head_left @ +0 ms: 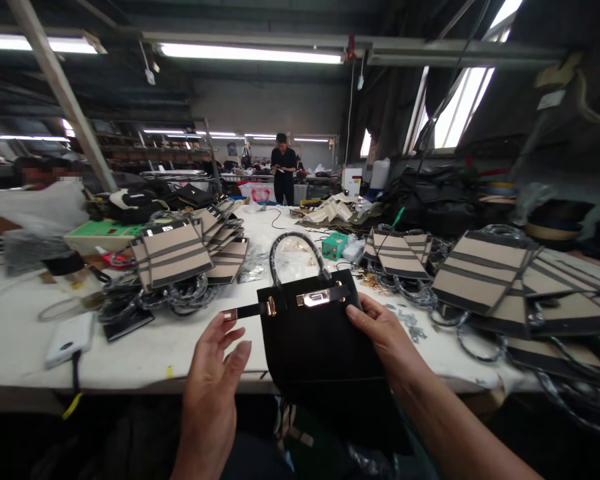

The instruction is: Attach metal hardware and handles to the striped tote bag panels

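Note:
A black handbag (320, 340) is held up at the table's front edge, tilted a little. My right hand (380, 327) grips its right side, thumb on the front and fingers mostly hidden behind. One handle (294, 239), wrapped in clear plastic, arches over the top. Gold-coloured hardware (316, 299) sits on the front near the upper edge. From the left side a short black strap (247, 311) with a metal tip sticks out. My left hand (213, 380) is beside that strap, fingertips touching its tip from behind, thumb apart and fingers loosely curled.
Panels in beige and black with wrapped handles are piled on the left (177, 257) and right (480, 270) of the white table (180, 353). Beyond the bag stands a green box (334, 246). A white power bank (70, 339) lies at left. Farther back, a person (283, 170) stands.

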### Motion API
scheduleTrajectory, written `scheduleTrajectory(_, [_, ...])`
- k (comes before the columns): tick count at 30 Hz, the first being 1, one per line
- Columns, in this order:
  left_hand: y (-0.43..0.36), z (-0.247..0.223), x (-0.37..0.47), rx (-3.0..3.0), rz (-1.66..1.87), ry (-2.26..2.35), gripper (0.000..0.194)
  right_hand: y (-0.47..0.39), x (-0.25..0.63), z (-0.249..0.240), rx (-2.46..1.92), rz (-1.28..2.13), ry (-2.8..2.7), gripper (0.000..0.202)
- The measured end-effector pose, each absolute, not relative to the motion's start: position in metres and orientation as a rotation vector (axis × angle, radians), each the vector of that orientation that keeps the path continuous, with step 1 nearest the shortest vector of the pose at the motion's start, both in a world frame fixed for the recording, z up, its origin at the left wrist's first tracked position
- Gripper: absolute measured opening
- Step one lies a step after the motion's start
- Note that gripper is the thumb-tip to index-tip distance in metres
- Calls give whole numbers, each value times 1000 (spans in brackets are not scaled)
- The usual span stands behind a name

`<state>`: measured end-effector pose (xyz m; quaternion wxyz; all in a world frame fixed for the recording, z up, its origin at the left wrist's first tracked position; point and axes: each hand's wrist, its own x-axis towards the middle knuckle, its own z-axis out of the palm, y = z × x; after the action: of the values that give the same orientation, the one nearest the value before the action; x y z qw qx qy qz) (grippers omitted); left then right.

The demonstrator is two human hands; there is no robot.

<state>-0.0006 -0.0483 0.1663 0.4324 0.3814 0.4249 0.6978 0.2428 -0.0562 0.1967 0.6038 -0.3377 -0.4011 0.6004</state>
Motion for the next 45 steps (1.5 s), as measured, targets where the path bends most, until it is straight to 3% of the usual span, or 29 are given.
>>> scheduleTrajectory(3, [-48, 167, -7, 896, 1631, 976, 67, -44, 229, 178, -761, 1438, -863, 39])
scheduleTrajectory(13, [-35, 152, -12, 500, 1681, 972, 49, -28, 224, 146, -807, 1503, -840, 57])
scheduleTrajectory(16, [-38, 145, -4, 486, 1482, 918, 48, -26, 226, 138, -830, 1482, -869, 58])
scheduleTrajectory(19, [-40, 139, 6, 662, 1272, 902, 52, -26, 229, 132, -916, 1380, -1000, 61])
scheduleTrajectory(23, [-38, 133, 18, 770, 1261, 1012, 49, -27, 232, 128, -1131, 1038, -1192, 68])
scheduleTrajectory(27, [-35, 130, 26, 734, 1350, 1025, 54, -28, 237, 124, -1273, 828, -1208, 56])
scheduleTrajectory(29, [-31, 130, 27, 672, 1350, 1017, 56, -26, 240, 120, -1258, 863, -1155, 48])
scheduleTrajectory(39, [0, 95, 24, 358, 933, 910, 54, -2, 244, 70, -1136, 1387, -624, 55])
scheduleTrajectory(45, [3, 88, 26, 387, 924, 884, 57, 0, 249, 54, -1147, 1418, -594, 48])
